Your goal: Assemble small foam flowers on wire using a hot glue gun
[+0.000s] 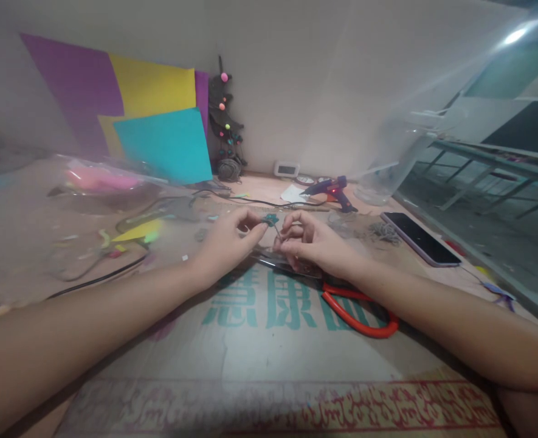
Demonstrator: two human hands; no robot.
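Note:
Near the middle of the table, my left hand (230,240) pinches a small dark-teal flower-shaped piece (271,218) between thumb and forefinger. A thin stem (277,232) slants down from this piece to my right hand (314,243). The fingers of my right hand are curled and closed round the stem's lower end. Below my right wrist lie scissors with red handles (373,332); their blades (271,262) point left under my hands. Blur hides the exact shape of the teal piece.
Behind my hands lies a purple glue gun (335,190) with a red light. A phone (419,237) lies at the right edge beside tangled grey string (382,232). Coloured sheets (163,146) and a decorated dark branch (227,121) stand by the wall. Paper scraps (136,232) and cords are at left.

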